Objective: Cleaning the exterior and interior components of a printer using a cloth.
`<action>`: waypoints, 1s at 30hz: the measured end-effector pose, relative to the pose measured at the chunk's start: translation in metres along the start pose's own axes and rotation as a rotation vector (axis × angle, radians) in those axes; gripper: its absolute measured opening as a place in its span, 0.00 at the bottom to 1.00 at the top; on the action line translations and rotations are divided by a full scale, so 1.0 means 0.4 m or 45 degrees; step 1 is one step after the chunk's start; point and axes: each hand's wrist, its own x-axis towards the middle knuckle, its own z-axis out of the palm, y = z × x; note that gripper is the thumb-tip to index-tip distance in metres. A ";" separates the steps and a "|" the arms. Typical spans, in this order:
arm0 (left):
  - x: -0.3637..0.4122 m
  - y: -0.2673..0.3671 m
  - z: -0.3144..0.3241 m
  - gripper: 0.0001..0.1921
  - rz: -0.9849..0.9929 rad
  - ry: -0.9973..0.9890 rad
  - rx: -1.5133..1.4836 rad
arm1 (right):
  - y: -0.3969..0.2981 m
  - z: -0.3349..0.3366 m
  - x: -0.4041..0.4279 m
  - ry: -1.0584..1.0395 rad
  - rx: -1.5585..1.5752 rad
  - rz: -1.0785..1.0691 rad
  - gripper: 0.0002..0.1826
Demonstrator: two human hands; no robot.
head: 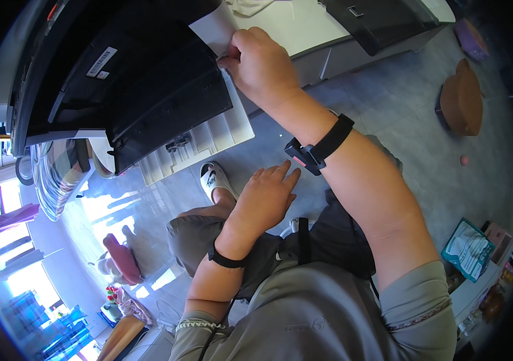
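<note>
At the upper middle, my right hand (263, 63) has its fingers curled and pinched at the lower right edge of a white sheet (215, 29), which looks like paper. The fingertips are beside the corner of a black plastic tray or flap (175, 94) of a large dark machine, perhaps a printer. Below that tray juts a ribbed white plastic panel (206, 140). My left hand (267, 194) hangs above my lap, fingers apart, holding nothing. What the right fingertips grip is partly hidden by the hand.
A white-topped cabinet (301, 27) bears a dark panel (373, 20) at the top. A brown stool-like object (461, 101) and a small pink ball (464, 160) are on the grey floor. A teal package (468, 249) lies at right; a pink object (122, 259) is at lower left.
</note>
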 end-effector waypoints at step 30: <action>-0.072 -0.014 -0.038 0.29 -0.127 -0.020 0.001 | 0.083 -0.031 0.053 -0.090 0.118 0.523 0.14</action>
